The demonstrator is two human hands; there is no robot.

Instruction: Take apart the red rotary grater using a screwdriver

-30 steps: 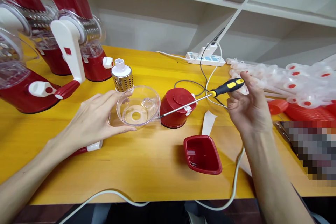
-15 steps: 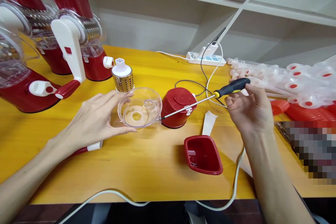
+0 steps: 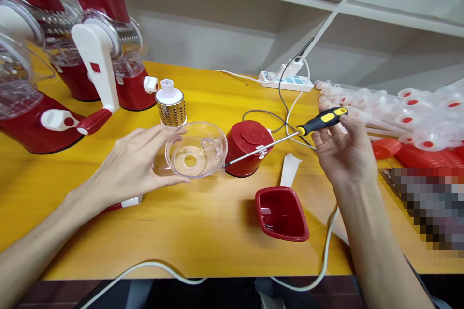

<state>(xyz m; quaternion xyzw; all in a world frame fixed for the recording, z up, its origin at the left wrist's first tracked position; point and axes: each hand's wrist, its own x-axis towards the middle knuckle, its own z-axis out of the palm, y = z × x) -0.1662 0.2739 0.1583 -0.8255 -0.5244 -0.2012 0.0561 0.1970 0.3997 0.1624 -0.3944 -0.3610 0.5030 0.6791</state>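
Note:
My left hand (image 3: 136, 166) grips a clear plastic grater housing (image 3: 190, 159) from its left side, thumb below and fingers behind it. Between the fingers of my right hand (image 3: 344, 154) is the black and yellow handle of a screwdriver (image 3: 319, 121). Its metal shaft slants down to the left, and the tip meets the small lug on the housing's right edge. Just behind the shaft stands a red grater base (image 3: 248, 142). A metal drum grater (image 3: 171, 106) stands upright beyond my left fingers.
Red rotary graters (image 3: 119, 72) with white cranks stand at the left. Nearer me lies a red hopper (image 3: 282, 215) beside a white crank (image 3: 290, 169). A power strip (image 3: 286, 81) with cables sits at the back. Bagged white parts (image 3: 409, 111) fill the right side.
The screwdriver handle has turned about its axis, showing more of its yellow patches. The tip stays at the housing's lug, and the view has shifted slightly.

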